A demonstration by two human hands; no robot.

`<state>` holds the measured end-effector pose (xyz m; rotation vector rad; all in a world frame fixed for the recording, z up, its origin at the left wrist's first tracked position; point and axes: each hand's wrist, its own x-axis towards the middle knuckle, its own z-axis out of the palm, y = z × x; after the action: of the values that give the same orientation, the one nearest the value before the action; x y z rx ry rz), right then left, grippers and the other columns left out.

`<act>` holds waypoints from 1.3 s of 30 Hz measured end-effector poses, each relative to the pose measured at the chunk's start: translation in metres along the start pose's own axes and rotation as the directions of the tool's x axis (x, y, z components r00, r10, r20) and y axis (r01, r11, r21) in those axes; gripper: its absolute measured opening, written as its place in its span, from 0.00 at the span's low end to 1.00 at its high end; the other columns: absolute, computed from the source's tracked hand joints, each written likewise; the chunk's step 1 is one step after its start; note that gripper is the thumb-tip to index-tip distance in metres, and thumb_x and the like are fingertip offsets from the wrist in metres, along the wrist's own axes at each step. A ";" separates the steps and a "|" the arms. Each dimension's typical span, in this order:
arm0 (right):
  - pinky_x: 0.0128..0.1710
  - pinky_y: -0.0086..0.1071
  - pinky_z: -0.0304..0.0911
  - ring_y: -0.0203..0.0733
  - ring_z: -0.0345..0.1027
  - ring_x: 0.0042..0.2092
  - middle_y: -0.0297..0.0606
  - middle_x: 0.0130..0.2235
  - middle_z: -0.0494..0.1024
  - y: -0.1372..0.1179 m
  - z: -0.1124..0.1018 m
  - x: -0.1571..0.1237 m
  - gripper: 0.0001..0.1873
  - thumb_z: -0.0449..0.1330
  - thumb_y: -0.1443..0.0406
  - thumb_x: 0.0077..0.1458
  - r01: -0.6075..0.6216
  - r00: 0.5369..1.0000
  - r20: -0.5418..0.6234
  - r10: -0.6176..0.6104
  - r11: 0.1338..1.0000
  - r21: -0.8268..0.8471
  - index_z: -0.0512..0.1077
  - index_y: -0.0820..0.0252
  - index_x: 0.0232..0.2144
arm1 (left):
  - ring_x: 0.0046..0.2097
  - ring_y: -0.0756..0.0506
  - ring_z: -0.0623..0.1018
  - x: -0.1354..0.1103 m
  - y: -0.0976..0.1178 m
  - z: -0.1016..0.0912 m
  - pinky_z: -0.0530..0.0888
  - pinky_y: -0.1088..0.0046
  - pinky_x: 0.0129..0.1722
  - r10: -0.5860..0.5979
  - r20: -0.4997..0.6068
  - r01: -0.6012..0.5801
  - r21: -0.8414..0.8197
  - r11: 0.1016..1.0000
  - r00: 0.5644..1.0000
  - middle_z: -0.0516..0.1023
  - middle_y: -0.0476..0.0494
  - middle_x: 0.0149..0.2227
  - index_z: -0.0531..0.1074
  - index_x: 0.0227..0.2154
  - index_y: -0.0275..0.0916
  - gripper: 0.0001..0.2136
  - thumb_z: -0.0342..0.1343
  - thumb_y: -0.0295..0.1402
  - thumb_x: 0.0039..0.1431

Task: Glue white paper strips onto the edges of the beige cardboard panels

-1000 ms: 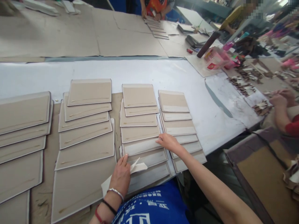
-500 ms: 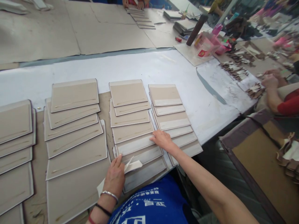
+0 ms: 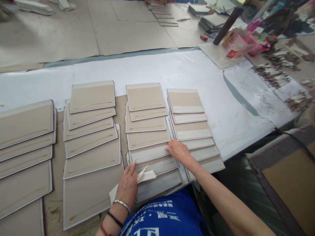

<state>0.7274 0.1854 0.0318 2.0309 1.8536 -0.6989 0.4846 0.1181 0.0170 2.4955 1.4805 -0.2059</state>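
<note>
Beige rectangular panels with pale edges lie in overlapping columns on the white table top (image 3: 172,68). My left hand (image 3: 128,186) rests at the near end of the middle column (image 3: 147,131), its fingers closed on folded white paper strips (image 3: 145,176). My right hand (image 3: 179,151) lies flat with fingers stretched out on the right end of a panel bearing a white strip (image 3: 150,154), between the middle column and the right column (image 3: 190,127).
More panel columns lie to the left (image 3: 91,131) and at the far left (image 3: 24,137). Brown cardboard sheets (image 3: 133,32) cover the table beyond. A pink box (image 3: 236,46), a dark tube (image 3: 227,21) and scrap piles (image 3: 273,75) sit at the right. An open cardboard box (image 3: 287,173) stands near right.
Both hands hold nearly the same spots on the middle column. The view has shifted, and the other person's hands at the right edge are no longer in view.
</note>
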 end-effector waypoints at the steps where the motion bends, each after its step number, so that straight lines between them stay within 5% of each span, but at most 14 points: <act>1: 0.33 0.30 0.58 0.42 0.68 0.40 0.38 0.39 0.73 0.000 0.000 0.000 0.11 0.51 0.59 0.56 0.000 1.000 0.000 0.000 1.000 -0.005 0.69 0.58 0.34 | 0.51 0.41 0.70 0.000 0.000 0.000 0.69 0.66 0.51 -0.005 0.004 0.005 -0.005 1.000 1.000 0.71 0.32 0.50 0.74 0.25 0.32 0.13 0.44 0.16 0.51; 39: 0.32 0.30 0.58 0.41 0.69 0.38 0.36 0.39 0.73 -0.004 0.001 -0.002 0.11 0.54 0.56 0.55 -0.010 0.999 -0.031 0.008 0.999 -0.048 0.70 0.56 0.33 | 0.53 0.40 0.69 0.000 0.003 -0.005 0.69 0.65 0.51 -0.030 -0.031 0.028 -0.061 0.998 0.999 0.71 0.29 0.49 0.74 0.27 0.30 0.16 0.41 0.13 0.49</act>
<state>0.7234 0.1833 0.0323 2.0294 1.8589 -0.6179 0.4874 0.1182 0.0226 2.4423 1.5124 -0.1244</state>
